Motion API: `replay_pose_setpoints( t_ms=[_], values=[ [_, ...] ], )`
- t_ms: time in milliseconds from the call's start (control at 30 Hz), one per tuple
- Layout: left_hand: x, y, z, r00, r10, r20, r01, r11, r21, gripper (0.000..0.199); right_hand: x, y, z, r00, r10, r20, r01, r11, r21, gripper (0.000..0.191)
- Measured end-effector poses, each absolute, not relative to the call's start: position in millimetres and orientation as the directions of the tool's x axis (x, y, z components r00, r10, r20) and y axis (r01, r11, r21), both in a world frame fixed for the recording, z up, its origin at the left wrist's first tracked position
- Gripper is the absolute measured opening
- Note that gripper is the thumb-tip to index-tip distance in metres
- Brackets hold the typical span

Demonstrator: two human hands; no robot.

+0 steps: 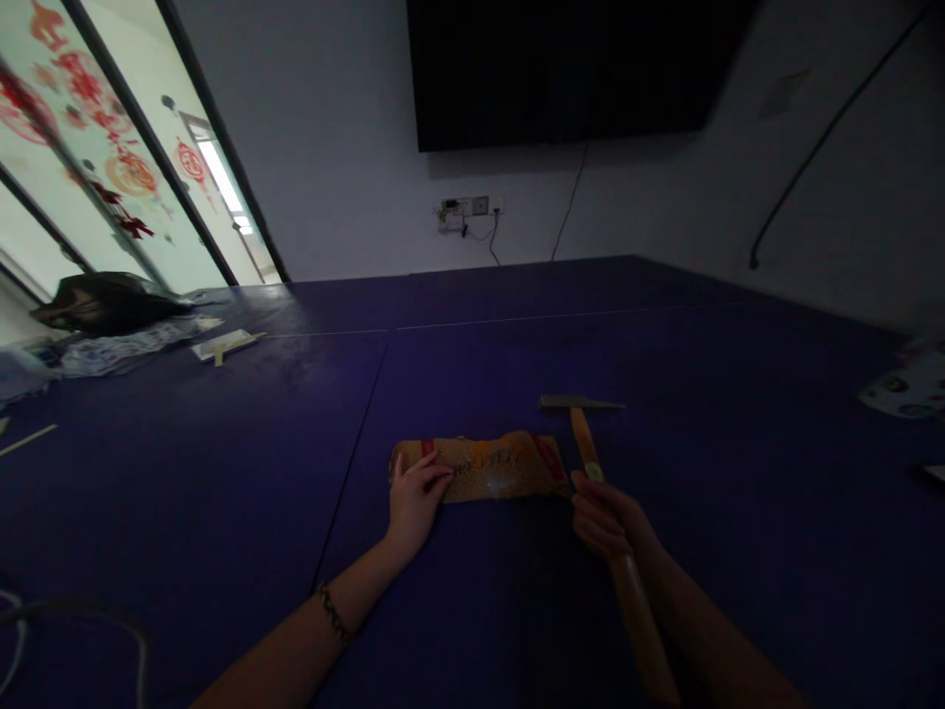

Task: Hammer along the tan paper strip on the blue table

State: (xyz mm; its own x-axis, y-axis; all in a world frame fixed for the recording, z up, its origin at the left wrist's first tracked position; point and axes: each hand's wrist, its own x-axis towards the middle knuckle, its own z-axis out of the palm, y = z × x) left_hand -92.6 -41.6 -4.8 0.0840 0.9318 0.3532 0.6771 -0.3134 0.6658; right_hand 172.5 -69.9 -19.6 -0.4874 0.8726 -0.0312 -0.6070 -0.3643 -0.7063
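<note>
A brown, worn rectangular piece like cardboard or board (509,481), with red bands near both ends and an orange patch, lies flat on the purple tabletop. Small dark bits are scattered across its middle, too small to name. My left hand (417,497) rests on its left part, thumb and forefinger drawn together in a pinch by those bits. What the fingertips hold, if anything, cannot be made out. To the right of the board, my right hand (609,517) is wrapped round the wooden handle of a hammer (586,443). The hammer's metal head is up beyond the board's far right corner.
The purple table (458,374) runs to the wall, where a dark screen (576,74) hangs above sockets (472,207). At the far left are a black bag (118,300) and a white pad (225,344) with yellowish strips. A cable (89,612) loops at lower left.
</note>
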Motion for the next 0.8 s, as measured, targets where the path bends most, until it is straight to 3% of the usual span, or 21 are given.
replay_pose_setpoints(
  t_ms=[133, 333, 467, 533, 667, 800],
  values=[
    [-90, -40, -6, 0.073, 0.942, 0.327, 0.632, -0.297, 0.716, 0.009, 172, -71, -13, -0.432, 0.893, -0.127, -0.520, -0.362, -0.774, 0.027],
    [-87, -39, -4, 0.075, 0.944, 0.322, 0.588, -0.302, 0.750, 0.008, 156, -93, 19, -0.282, 0.947, -0.156, -0.403, -0.264, -0.876, 0.041],
    [-84, -37, 3, 0.066, 0.941, 0.333, 0.578, -0.308, 0.756, 0.008, 115, -135, 35, 0.005, 0.963, -0.271, -0.321, -0.255, -0.912, 0.036],
    [-83, -35, 4, 0.057, 0.939, 0.340, 0.583, -0.308, 0.752, 0.007, 90, -154, 38, 0.147, 0.926, -0.349, -0.308, -0.292, -0.905, 0.043],
    [-82, -31, -1, 0.063, 0.938, 0.340, 0.592, -0.309, 0.744, 0.006, 51, -172, 45, 0.172, 0.878, -0.446, -0.323, -0.378, -0.868, 0.049],
    [-83, -29, -8, 0.058, 0.945, 0.321, 0.591, -0.292, 0.752, 0.006, 35, -170, 51, 0.169, 0.878, -0.447, -0.313, -0.383, -0.869, 0.050]
  ],
)
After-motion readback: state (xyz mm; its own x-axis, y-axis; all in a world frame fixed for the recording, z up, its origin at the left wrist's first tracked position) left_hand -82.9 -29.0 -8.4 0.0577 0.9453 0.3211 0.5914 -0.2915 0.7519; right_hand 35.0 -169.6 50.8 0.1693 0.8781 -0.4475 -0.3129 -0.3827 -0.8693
